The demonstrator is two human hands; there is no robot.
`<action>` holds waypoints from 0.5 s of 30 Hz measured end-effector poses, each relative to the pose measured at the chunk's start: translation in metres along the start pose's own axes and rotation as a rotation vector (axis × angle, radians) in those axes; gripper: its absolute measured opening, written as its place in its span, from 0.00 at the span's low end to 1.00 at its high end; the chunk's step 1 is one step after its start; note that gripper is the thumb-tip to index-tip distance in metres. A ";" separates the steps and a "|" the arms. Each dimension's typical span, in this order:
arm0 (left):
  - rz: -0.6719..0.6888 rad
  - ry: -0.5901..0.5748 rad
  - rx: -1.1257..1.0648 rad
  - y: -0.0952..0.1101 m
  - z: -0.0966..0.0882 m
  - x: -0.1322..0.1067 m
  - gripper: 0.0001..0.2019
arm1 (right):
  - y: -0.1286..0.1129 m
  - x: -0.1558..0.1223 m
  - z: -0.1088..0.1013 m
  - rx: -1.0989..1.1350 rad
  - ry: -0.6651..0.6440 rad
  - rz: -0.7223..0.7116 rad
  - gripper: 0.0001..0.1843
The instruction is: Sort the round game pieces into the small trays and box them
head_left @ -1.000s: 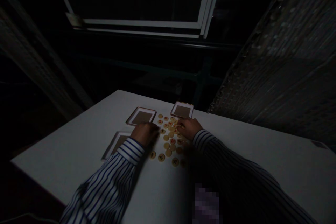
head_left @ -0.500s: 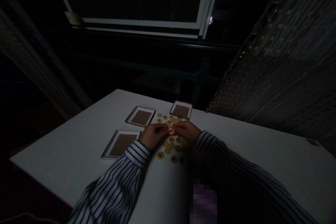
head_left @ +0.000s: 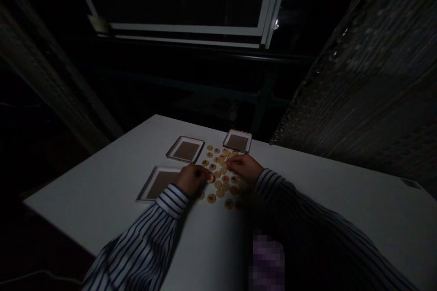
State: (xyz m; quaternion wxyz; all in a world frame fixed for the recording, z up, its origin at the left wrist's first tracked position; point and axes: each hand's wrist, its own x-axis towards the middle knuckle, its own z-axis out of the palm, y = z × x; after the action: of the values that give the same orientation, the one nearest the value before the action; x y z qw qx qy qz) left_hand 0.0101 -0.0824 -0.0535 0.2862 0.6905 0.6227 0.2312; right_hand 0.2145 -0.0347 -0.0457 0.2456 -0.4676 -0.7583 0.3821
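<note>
Blue-and-white striped sleeves point(head_left: 139, 236) reach in from the bottom, the right one mostly in shadow. The left hand point(head_left: 190, 179) is nearly closed, its thumb and fingertips drawn together on the rim of a red-marked xiangqi piece point(head_left: 210, 179) at the left side of the scattered set; whether that piece is lifted cannot be told. The right hand point(head_left: 247, 168) is curled with its fingertips bunched at the pale discs opposite, just apart from the left; I cannot tell whether it grips one.

The xiangqi pieces point(head_left: 220, 193) are round, flat and pale yellow, spread loosely between and around the hands. Nearest lie a few with black characters, one of them dark in the right arm's shadow. In the middle, blank faces mix with red and black characters, several discs touching or crowding together. More red-marked and blank ones lie beyond the fingers.

Beside the left hand sits a shallow near tray point(head_left: 161, 183) with a brown floor, partly hidden by the hand. Behind it is a similar far-left tray point(head_left: 186, 150), and past the pieces a far-right tray point(head_left: 237, 142). All stand on a white table point(head_left: 102, 182). Beyond, in the dark, are a beaded curtain point(head_left: 382, 68) on the right and a pale window frame point(head_left: 184, 30).
</note>
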 end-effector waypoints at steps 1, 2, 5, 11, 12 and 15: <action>0.004 -0.014 0.043 -0.001 0.000 -0.001 0.13 | 0.000 0.000 -0.003 -0.019 0.016 0.007 0.15; 0.013 -0.026 0.081 -0.001 0.001 -0.001 0.13 | 0.001 -0.001 -0.006 -0.043 0.029 0.018 0.15; 0.038 -0.057 0.182 -0.001 0.004 -0.002 0.13 | 0.001 -0.003 -0.013 -0.140 0.062 0.036 0.14; 0.023 -0.096 0.314 -0.002 0.007 0.001 0.12 | 0.002 -0.004 -0.017 -0.277 0.110 0.015 0.14; 0.030 -0.099 0.325 -0.001 0.007 0.002 0.12 | 0.002 -0.004 -0.017 -0.286 0.114 0.014 0.14; 0.062 -0.100 0.341 0.000 0.008 0.001 0.13 | 0.001 -0.003 -0.017 -0.328 0.115 0.013 0.14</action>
State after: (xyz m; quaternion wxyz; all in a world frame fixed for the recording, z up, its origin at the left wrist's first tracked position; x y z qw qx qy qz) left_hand 0.0157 -0.0818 -0.0598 0.1881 0.7586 0.6164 0.0963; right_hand 0.2288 -0.0317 -0.0363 0.2064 -0.5274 -0.7921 0.2275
